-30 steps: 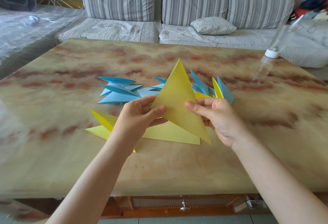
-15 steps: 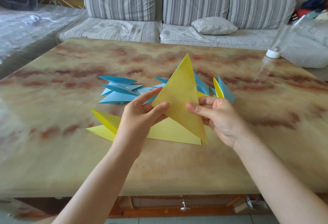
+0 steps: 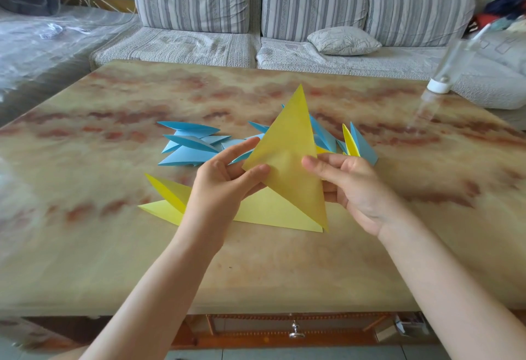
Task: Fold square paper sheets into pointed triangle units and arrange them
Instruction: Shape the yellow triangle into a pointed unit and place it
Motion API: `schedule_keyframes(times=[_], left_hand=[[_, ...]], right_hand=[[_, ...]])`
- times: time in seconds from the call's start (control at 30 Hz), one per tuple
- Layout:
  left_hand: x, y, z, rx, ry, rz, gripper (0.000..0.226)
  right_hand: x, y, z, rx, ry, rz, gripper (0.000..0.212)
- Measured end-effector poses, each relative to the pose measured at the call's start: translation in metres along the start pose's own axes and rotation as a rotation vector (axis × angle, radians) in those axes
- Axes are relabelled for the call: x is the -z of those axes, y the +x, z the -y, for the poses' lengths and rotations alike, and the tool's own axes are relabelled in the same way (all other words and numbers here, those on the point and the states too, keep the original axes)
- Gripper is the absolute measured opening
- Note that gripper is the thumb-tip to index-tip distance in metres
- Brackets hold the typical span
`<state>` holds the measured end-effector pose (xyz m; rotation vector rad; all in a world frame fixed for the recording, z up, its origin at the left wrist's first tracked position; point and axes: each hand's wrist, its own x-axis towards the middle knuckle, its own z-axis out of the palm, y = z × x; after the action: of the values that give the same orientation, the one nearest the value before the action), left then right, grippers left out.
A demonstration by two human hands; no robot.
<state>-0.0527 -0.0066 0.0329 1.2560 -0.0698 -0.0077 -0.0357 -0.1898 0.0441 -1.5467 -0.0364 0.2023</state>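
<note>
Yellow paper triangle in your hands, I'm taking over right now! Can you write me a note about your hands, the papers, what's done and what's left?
Left hand: pinches the left corner of the large yellow paper triangle.
Right hand: holds its right edge; it is off the marbled tabletop, tip pointing away.
Behind the hands: narrow blue folded paper units, one narrow yellow unit at right.
Under the hands: flat yellow folded sheets.
Done: the narrow units.
Left: probably fold the held triangle narrower, then the flat sheets, then arrange all.
</note>
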Motion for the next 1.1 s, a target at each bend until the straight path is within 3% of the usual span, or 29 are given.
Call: schedule_keyframes(times=[0.33,0.83,1.1], left_hand=[[0.000,0.001,0.001,0.087,0.043,0.073,0.050],[0.003,0.002,-0.001,0.083,0.008,0.072,0.050],[0.001,0.003,-0.002,0.084,-0.016,0.067,0.053]], right_hand=[[0.002,0.003,0.002,-0.170,0.190,0.089,0.022],[0.009,0.004,0.001,-0.195,0.286,0.131,0.027],[0.010,0.007,0.002,-0.182,0.207,0.096,0.022]])
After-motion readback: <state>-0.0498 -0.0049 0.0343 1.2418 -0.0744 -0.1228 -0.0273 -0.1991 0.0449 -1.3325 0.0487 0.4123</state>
